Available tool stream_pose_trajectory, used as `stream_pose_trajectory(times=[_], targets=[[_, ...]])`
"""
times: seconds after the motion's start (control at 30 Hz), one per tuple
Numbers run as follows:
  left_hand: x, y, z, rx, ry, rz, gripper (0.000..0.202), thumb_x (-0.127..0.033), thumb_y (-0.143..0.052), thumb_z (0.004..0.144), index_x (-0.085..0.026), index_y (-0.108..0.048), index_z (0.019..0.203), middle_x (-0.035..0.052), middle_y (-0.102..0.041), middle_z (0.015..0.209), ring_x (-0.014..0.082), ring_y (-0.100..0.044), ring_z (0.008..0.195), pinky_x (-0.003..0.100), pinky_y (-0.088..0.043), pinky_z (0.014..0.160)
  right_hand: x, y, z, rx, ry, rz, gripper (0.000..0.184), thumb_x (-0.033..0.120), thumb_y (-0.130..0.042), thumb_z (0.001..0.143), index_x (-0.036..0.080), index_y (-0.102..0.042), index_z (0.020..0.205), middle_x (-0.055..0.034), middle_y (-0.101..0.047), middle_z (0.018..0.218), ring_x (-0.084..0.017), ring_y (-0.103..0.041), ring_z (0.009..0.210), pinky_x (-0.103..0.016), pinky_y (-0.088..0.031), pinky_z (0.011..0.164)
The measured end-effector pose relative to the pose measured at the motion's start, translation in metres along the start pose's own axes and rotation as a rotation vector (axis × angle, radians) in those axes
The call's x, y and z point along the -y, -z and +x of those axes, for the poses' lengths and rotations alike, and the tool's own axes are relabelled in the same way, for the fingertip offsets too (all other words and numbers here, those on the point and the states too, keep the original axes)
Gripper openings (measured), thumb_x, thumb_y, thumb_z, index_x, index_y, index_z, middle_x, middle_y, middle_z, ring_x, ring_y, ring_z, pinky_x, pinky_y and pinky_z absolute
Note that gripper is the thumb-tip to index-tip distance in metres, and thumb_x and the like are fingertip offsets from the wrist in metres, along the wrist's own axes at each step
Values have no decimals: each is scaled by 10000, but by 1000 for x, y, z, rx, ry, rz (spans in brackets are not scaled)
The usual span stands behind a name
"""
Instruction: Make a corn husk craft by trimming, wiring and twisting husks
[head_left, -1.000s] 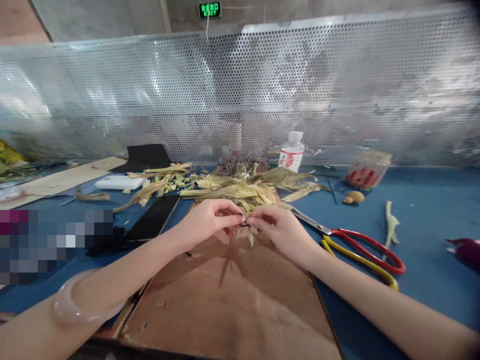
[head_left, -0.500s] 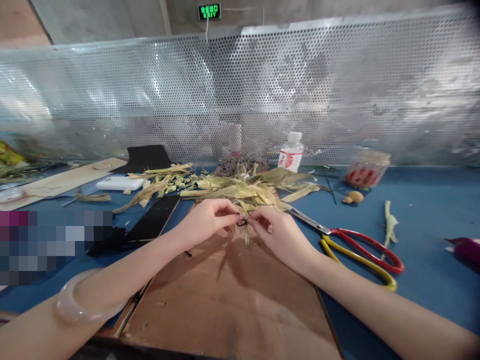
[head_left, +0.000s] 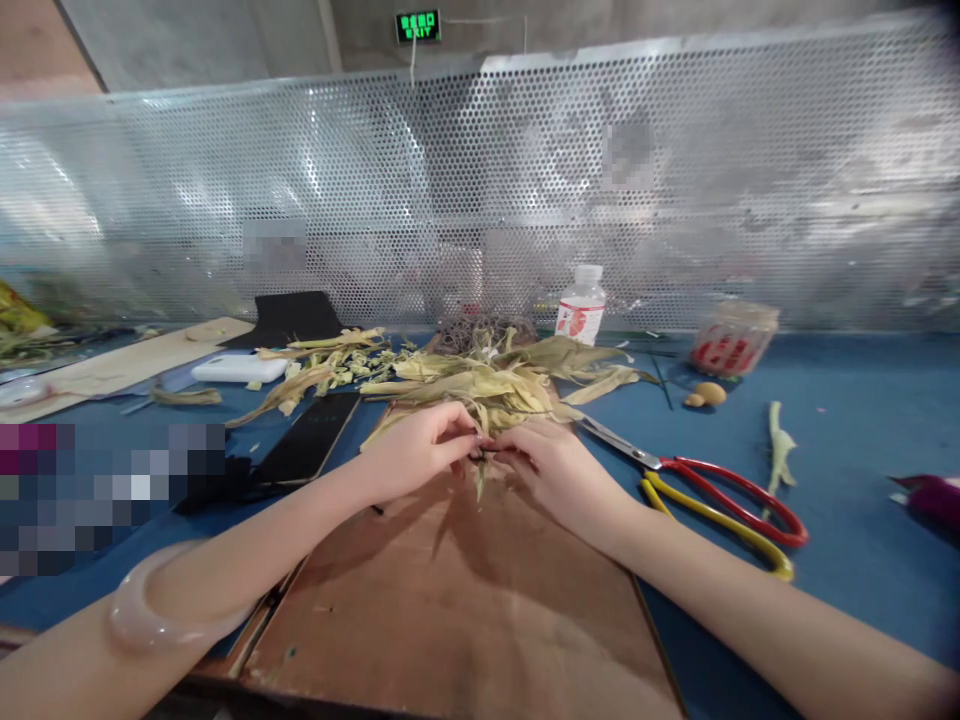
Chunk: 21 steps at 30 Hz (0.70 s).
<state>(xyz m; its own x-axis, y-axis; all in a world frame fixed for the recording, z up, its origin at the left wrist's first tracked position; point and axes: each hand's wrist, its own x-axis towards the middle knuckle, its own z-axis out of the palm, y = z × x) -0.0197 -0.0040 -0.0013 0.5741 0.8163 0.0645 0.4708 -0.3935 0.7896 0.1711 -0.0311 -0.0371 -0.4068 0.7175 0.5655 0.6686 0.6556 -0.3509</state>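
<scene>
My left hand point(head_left: 416, 455) and my right hand point(head_left: 559, 475) meet over the brown wooden board point(head_left: 465, 610). Their fingertips pinch a thin black cord point(head_left: 484, 454) at a narrow bundle of dry husk strips point(head_left: 481, 486). The bundle's frayed end points down towards me, below the fingers. Fingers hide most of the cord, so I cannot tell whether it is knotted. Just beyond the hands spreads a pile of dry, pale yellow-green husks point(head_left: 495, 385). A light bangle point(head_left: 142, 610) circles my left forearm.
Scissors point(head_left: 652, 462) with red and yellow handles lie beside my right forearm. Behind stand a white bottle point(head_left: 581, 305) and a clear jar point(head_left: 736, 340), near a small gourd-like object point(head_left: 706, 394). A white case point(head_left: 238, 368) lies left. A perforated metal screen point(head_left: 480, 190) closes off the back.
My fingertips have drawn closer together, and the black loop seen between them before is now mostly covered. The bundle's end has shifted slightly left.
</scene>
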Motion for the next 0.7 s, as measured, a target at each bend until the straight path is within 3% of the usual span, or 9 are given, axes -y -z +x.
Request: stream_pose_trajectory(times=[0.2,0.5,0.7], targets=[[0,-1,0,-27,-2,18,208,-372,-498,826,-171,-529,869,40,-645,851,169,-620,776,297,-469,698,-1,3,0,10,45,-92,154,137,-493,867,171,-636,821,-47,-635,775,-173,-532,791,-288,-377,730],[-1,0,-1,-40,-5,-10,168,-340,-486,828,-174,-505,843,43,-643,864,170,-621,776,307,-474,709,3,9,-2,130,11,-245,136,71,-522,778,172,-598,829,-50,-638,806,-197,-512,833,-309,-327,730],[-1,-1,0,-46,-11,-24,178,-348,-500,820,-173,-516,847,52,-656,895,175,-622,803,311,-471,725,9,7,-4,112,-23,-255,90,251,-548,811,173,-580,843,-55,-626,782,-216,-500,841,-333,-301,750]])
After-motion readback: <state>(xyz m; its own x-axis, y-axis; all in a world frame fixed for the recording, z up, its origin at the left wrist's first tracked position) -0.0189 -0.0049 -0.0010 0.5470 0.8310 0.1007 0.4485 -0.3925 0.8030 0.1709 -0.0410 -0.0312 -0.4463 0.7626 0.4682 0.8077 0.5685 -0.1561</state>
